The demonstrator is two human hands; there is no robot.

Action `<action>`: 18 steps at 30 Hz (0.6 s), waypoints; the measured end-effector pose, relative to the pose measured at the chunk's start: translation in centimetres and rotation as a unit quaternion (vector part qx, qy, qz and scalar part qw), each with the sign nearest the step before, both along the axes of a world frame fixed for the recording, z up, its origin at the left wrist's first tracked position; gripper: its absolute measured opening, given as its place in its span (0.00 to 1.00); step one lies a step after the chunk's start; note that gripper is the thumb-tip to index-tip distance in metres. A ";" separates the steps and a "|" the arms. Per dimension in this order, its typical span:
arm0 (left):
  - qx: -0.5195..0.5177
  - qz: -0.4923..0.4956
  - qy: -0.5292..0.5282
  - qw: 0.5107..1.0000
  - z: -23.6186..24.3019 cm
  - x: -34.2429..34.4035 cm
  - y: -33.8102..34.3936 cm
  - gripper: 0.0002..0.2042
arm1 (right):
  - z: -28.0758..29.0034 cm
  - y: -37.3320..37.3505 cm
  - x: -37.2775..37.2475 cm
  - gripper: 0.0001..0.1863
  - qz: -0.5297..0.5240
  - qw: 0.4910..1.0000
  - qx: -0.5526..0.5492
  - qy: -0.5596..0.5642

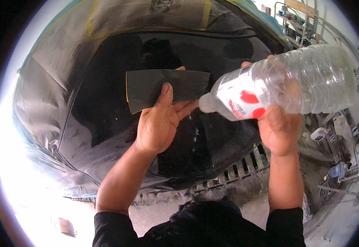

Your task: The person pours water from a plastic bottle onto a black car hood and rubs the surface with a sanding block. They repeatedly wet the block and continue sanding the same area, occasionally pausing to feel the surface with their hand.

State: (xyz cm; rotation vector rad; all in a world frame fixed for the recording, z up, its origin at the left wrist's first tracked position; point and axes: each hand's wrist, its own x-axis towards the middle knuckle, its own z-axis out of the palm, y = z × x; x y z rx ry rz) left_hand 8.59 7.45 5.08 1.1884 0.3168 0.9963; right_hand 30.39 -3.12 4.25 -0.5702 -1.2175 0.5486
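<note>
My left hand (159, 125) is closed on a dark grey sheet of sandpaper (146, 88), thumb on top and fingers beneath. A yellowish backing shows along the sheet's left edge. My right hand (280, 125) grips a large clear plastic bottle (323, 80) with a white and red label. The bottle lies tilted on its side, its mouth pointing left, close to the fingertips of my left hand and the sheet's right end. Below both hands is a glossy black car panel (105, 111) with wet drops on it. How much liquid the bottle holds is hard to make out.
Masking sheet (43, 78) with yellow tape surrounds the black panel. Slatted wood (239, 168) lies along its near edge. A metal shelf (299, 22) with small items stands at the far right, and more clutter lines the right side. A brown box (65, 225) sits on the floor at lower left.
</note>
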 end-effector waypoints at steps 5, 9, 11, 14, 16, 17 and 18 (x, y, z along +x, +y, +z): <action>-0.001 -0.001 -0.037 0.999 -1.4 1.9 0.5 0.22 | -0.5 -0.2 0.3 0.49 0.021 0.999 0.050 0.011; 0.027 0.022 -0.024 0.999 -1.8 3.0 0.8 0.18 | -0.9 -0.4 0.3 0.48 0.004 0.998 0.048 0.031; 0.053 0.050 -0.020 0.997 -2.3 2.7 1.5 0.15 | -1.2 -0.3 0.7 0.48 0.001 0.998 0.064 0.029; 0.089 0.188 0.100 0.973 -1.5 2.3 1.5 0.12 | -1.5 -0.5 2.0 0.48 -0.004 0.997 0.077 0.031; 0.210 0.182 0.178 0.944 -0.1 1.0 0.9 0.13 | -1.9 -0.5 3.4 0.47 -0.011 0.997 0.075 0.026; 0.290 0.163 0.238 0.912 1.2 0.1 0.4 0.14 | -2.0 -0.4 3.9 0.47 -0.017 0.997 0.074 0.023; 0.352 0.146 0.313 0.870 2.3 -1.3 0.6 0.15 | -2.0 -0.2 4.1 0.47 -0.024 0.997 0.064 0.031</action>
